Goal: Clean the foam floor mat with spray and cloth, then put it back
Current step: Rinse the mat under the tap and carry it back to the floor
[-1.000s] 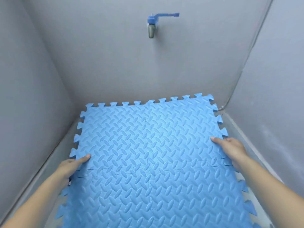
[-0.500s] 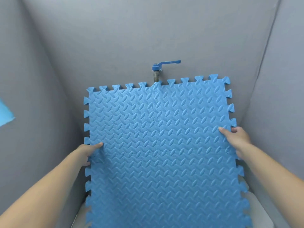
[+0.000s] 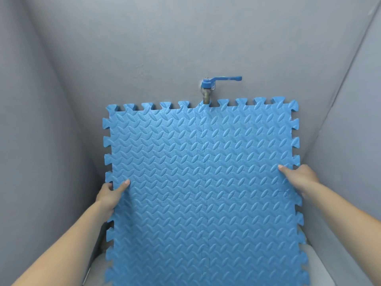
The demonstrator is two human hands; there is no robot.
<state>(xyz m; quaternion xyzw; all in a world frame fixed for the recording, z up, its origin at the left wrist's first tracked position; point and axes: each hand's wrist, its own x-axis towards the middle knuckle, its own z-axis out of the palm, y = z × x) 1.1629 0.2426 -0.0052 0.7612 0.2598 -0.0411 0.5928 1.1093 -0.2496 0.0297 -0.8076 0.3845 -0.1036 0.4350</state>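
Blue interlocking foam floor mat (image 3: 203, 182) held near-upright before grey wall, top edge just under blue-handled tap (image 3: 208, 87). My left hand (image 3: 110, 196) and right hand (image 3: 300, 178) both pinch its side edges. Judged light, bendy — seams may part; grip mid-edges, thumbs in front.

Foam mat (image 3: 202, 182) bottom edge cut off; fingers behind it hidden.

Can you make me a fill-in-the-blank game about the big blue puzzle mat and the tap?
1. The mat is the colour ____.
2. The left hand and right hand grip the mat by its two ____.
3. The tap pokes out just above the mat's ____ edge.
4. The tap's handle points to the ____.

Missing words: blue; sides; top; right
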